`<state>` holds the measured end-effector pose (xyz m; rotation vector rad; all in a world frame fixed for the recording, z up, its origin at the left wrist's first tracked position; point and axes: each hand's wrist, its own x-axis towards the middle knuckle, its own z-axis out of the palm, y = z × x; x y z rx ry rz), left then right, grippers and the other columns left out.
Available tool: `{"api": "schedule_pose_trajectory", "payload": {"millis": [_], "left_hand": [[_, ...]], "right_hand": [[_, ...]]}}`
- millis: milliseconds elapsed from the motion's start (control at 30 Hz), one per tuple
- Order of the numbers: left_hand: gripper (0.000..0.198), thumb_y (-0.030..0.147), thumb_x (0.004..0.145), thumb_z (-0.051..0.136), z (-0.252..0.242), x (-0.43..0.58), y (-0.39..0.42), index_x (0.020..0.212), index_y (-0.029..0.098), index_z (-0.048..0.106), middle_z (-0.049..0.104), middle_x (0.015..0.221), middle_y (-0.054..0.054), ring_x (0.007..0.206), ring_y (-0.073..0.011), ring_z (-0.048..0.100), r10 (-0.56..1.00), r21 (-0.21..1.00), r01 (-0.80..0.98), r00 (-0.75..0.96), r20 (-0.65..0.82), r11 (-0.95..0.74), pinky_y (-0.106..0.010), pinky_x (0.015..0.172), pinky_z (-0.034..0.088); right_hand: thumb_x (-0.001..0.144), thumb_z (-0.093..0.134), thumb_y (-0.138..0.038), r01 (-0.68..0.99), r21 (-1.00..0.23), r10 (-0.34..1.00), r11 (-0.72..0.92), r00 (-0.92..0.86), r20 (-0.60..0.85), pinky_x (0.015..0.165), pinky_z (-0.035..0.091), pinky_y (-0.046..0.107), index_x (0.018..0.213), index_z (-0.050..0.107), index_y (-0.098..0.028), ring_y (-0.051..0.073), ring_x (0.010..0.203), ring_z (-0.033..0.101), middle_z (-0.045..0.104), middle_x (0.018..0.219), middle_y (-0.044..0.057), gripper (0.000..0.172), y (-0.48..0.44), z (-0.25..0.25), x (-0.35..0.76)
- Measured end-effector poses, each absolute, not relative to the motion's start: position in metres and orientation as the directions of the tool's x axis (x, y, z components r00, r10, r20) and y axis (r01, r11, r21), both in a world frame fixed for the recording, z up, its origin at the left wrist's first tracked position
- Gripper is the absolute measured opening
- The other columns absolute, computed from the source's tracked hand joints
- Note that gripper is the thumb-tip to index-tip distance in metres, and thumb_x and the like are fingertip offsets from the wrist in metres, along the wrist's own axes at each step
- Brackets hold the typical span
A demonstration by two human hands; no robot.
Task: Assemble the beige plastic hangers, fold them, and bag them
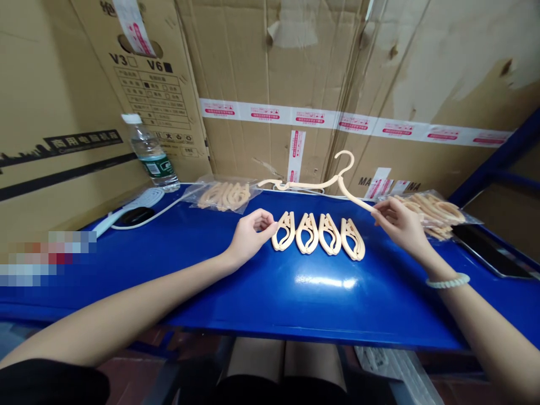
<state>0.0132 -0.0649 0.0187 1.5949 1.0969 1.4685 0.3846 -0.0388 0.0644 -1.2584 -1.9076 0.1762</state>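
Several folded peach plastic hangers (318, 233) lie side by side on the blue table (270, 298). My left hand (252, 233) is curled, its fingertips pinched at the edge of the leftmost folded hanger (283, 231). My right hand (400, 223) grips one arm end of an unfolded peach hanger (324, 181), which is lifted a little above the table with its hook pointing up near the cardboard wall.
A clear bag of folded hangers (224, 194) lies at the back left, another bag (434, 212) at the right. A water bottle (150, 152), a white device with cable (130, 209) and a dark phone (489, 250) rest on the table. Cardboard boxes (295, 84) stand behind.
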Motion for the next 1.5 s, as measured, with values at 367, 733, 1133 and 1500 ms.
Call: {"api": "schedule_pose_trajectory", "payload": {"millis": [367,733,1133,1500], "left_hand": [[0.025,0.03,0.065,0.078,0.019,0.013,-0.065,0.064,0.018,0.056,0.062,0.067,0.001,0.063,-0.0117,0.057,0.957,0.961,0.041,-0.09,0.278,-0.275,-0.024,0.063,0.047],[0.031,0.032,0.065,0.08,0.011,0.01,-0.057,0.068,0.018,0.052,0.056,0.07,0.003,0.069,-0.0115,0.057,0.953,0.967,-0.045,-0.186,0.239,-0.252,-0.025,0.071,0.048],[0.025,0.01,0.079,0.062,0.019,0.014,-0.057,0.102,0.018,0.057,0.066,0.119,-0.009,0.098,-0.0197,0.072,0.984,0.905,-0.408,-0.166,0.056,-0.121,-0.04,0.097,0.057],[0.072,0.012,0.079,0.063,0.028,0.018,-0.07,0.146,0.022,0.038,0.069,0.118,-0.009,0.084,-0.0174,0.073,0.993,0.926,-0.36,-0.089,0.082,-0.109,-0.039,0.091,0.059]], "right_hand": [[0.09,0.068,-0.046,0.608,-0.58,0.803,0.542,-0.169,0.572,0.063,0.058,0.036,0.095,0.061,-0.024,0.02,0.068,0.066,0.066,0.082,0.004,0.024,-0.051,0.057,0.373],[0.091,0.068,-0.044,0.649,-0.524,0.786,0.552,-0.194,0.587,0.062,0.058,0.034,0.096,0.064,-0.023,0.019,0.067,0.066,0.068,0.082,0.004,0.022,-0.059,0.061,0.366],[0.09,0.068,-0.046,0.684,-0.469,0.772,0.559,-0.223,0.595,0.061,0.056,0.035,0.095,0.066,-0.024,0.02,0.066,0.064,0.068,0.08,0.005,0.023,-0.061,0.062,0.367],[0.092,0.061,-0.044,0.747,-0.355,0.754,0.563,-0.288,0.59,0.059,0.053,0.035,0.093,0.063,-0.024,0.02,0.062,0.061,0.066,0.075,0.005,0.02,-0.067,0.068,0.357]]}}
